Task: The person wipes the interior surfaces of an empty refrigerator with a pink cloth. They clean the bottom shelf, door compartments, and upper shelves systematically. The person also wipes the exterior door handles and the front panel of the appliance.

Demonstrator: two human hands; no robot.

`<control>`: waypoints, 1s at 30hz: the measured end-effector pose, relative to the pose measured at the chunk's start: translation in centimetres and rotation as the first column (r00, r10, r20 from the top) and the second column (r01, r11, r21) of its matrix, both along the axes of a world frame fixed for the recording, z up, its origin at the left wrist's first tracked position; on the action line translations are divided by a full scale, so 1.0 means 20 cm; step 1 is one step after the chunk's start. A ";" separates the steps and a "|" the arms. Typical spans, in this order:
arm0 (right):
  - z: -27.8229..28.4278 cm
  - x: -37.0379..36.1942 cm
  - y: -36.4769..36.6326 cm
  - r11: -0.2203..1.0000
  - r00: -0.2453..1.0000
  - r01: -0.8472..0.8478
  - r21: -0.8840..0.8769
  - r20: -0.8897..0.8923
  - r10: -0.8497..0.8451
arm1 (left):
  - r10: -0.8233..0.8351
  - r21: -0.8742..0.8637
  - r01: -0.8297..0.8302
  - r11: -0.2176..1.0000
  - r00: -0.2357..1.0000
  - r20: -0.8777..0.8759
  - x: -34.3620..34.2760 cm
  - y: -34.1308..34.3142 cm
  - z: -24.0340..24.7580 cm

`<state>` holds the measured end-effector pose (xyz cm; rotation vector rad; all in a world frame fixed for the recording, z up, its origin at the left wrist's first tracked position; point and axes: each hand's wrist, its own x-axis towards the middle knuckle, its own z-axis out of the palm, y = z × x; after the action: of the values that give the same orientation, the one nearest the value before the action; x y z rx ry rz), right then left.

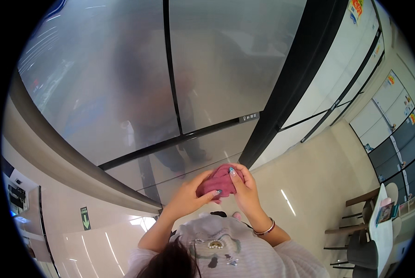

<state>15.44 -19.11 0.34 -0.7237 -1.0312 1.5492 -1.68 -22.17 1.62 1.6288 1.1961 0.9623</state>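
A crumpled dark pink cloth [216,182] is bunched between my two hands in front of my chest. My left hand [192,194] grips its left side, the thumb lying across the front. On the other side my right hand [245,189] pinches the cloth with its thumb near the top. The fingers behind the cloth are mostly hidden. Just beyond the hands stands a tall glossy grey refrigerator [216,69] with dark seams between its door panels; neither hand appears to touch it.
White refrigerators [328,83] stand to the right of a black upright strip [295,78]. A curved beige panel [68,155] borders the left. At the lower right are a white table [381,231] and grey chairs [362,250]. A green arrow sign [85,218] marks the shiny floor.
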 end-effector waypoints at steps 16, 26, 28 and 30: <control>-0.06 0.03 -0.12 0.900 0.842 -0.433 0.052 0.381 0.383 | 0.016 -0.037 -0.014 0.999 0.998 0.055 -0.04 -0.15 -0.10; -0.10 0.08 -0.18 0.984 0.972 -0.177 -0.027 0.152 0.179 | 0.170 0.132 -0.219 0.967 0.936 0.307 -0.17 -0.25 0.07; -0.08 0.09 -0.19 0.987 0.979 -0.161 0.023 0.127 0.157 | 0.052 0.195 -0.157 0.968 0.887 0.458 -0.19 -0.29 0.11; -0.06 0.09 -0.19 0.987 0.975 -0.149 0.054 0.175 0.137 | -0.191 0.346 -0.027 0.938 0.792 0.580 -0.18 -0.31 0.17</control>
<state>17.27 -23.00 -0.94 -0.7602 -1.2807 1.5876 -5.27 -28.34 4.94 1.4284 0.5244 1.5525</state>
